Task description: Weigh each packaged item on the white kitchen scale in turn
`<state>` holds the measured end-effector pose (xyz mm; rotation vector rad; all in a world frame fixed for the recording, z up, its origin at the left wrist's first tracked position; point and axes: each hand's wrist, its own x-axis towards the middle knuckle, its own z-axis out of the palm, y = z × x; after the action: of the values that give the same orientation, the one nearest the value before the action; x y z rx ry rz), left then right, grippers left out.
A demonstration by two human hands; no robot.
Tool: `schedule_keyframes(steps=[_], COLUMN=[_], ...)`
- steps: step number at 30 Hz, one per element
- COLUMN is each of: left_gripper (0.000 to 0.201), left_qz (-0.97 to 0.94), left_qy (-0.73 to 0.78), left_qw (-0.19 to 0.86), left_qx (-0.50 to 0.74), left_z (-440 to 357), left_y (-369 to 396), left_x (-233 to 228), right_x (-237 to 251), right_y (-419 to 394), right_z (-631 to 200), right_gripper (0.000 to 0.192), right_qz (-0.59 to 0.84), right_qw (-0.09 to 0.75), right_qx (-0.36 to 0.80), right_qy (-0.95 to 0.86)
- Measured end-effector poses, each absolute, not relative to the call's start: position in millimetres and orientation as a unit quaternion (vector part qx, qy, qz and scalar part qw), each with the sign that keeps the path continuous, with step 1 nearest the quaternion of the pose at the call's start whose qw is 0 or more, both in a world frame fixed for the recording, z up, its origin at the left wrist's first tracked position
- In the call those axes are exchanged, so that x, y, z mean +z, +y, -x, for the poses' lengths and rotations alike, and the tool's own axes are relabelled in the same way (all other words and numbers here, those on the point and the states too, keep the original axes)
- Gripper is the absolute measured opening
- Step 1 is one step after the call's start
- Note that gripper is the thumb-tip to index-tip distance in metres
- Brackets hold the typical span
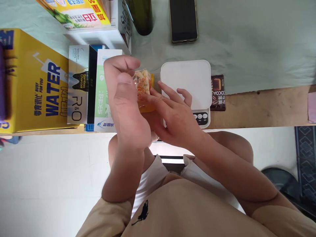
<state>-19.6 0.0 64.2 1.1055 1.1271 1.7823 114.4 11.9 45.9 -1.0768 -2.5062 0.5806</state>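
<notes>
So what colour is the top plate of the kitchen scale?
White. The kitchen scale has a plain white plate, seen clearly in the head view, just beside the right hand.

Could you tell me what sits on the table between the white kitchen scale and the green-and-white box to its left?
In the head view, the snack packet sits there, held by both the left hand and right hand, between the scale and the green-and-white box.
</notes>
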Motion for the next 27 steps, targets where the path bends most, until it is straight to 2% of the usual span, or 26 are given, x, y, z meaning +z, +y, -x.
schedule_keyframes(steps=[5,9,11,16,19,23,27], left_gripper=[0.042,0.049,0.051,0.051,0.049,0.047,0.047], left_qz=[-0.430,-0.393,-0.382,-0.392,-0.382,-0.366,-0.351], left_qy=[0.477,0.508,0.502,0.488,0.495,0.501,0.496], left_qw=[0.300,0.356,0.388,0.383,0.378,0.382,0.410], left_qx=[0.705,0.679,0.672,0.680,0.683,0.685,0.680], left_z=[7.3,-10.8,-17.4,-17.2,-12.8,-8.5,-4.1], left_y=[-2.6,-9.3,-10.5,-5.5,-3.2,-2.1,2.8], left_x=[82.5,94.7,95.1,84.5,79.8,79.6,80.7], right_x=[43.4,46.1,48.0,50.3,49.0,42.4,36.0], right_y=[9.9,9.5,10.4,22.1,37.3,56.9,64.0], right_z=[-121.9,-138.8,-150.0,-177.4,-192.2,-203.3,-202.6], right_gripper=[0.049,0.032,0.026,0.026,0.028,0.036,0.033], right_qz=[0.393,0.402,0.403,0.433,0.494,0.543,0.544], right_qw=[0.251,0.369,0.397,0.400,0.364,0.394,0.394], right_qx=[0.157,0.092,0.065,0.016,0.056,0.114,0.131], right_qy=[-0.871,-0.833,-0.822,-0.808,-0.788,-0.732,-0.729])
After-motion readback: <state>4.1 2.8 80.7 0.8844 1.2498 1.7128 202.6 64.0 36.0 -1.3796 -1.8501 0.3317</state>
